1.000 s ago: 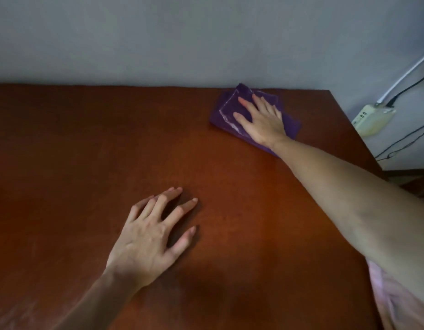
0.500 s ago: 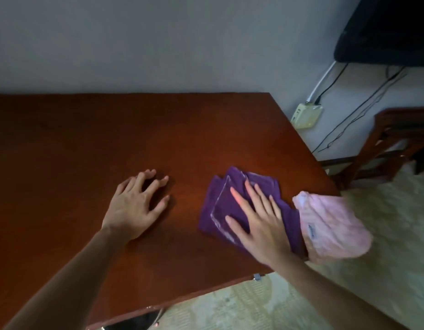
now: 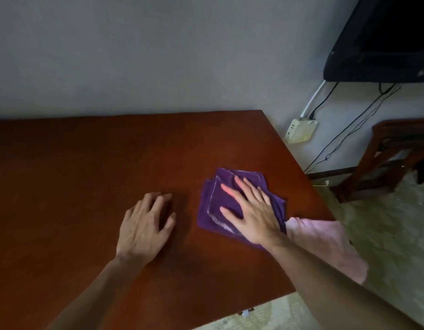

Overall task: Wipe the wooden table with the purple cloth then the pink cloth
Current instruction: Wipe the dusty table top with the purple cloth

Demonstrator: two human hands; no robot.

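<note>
- Right hand [image 3: 252,214] fingers [image 3: 230,191] lie spread flat, pressing the folded purple cloth [image 3: 212,208] onto the desk [image 3: 87,163] — gripping nothing.
- Pink cloth [image 3: 325,244] lies just right of that hand, draped over the desk's edge.
- Left hand [image 3: 144,225] rests splayed and empty — farther away.

On my feed I see two bare hands and two bare forearms. The left hand [image 3: 144,228] sits at about 7 o'clock from the middle of the view, and ridges of tendon and knuckle run along its back. Its fingers [image 3: 155,201] are long and slender. The left forearm [image 3: 92,289] comes in from the 7 o'clock edge, uncovered all the way to the frame border. The right hand [image 3: 251,216] is at roughly 4 o'clock and has the same slim build, with nails trimmed short. The right forearm [image 3: 330,282] comes in from the 5 o'clock corner, also uncovered, and looks much thicker there, close to the wide lens.
</note>
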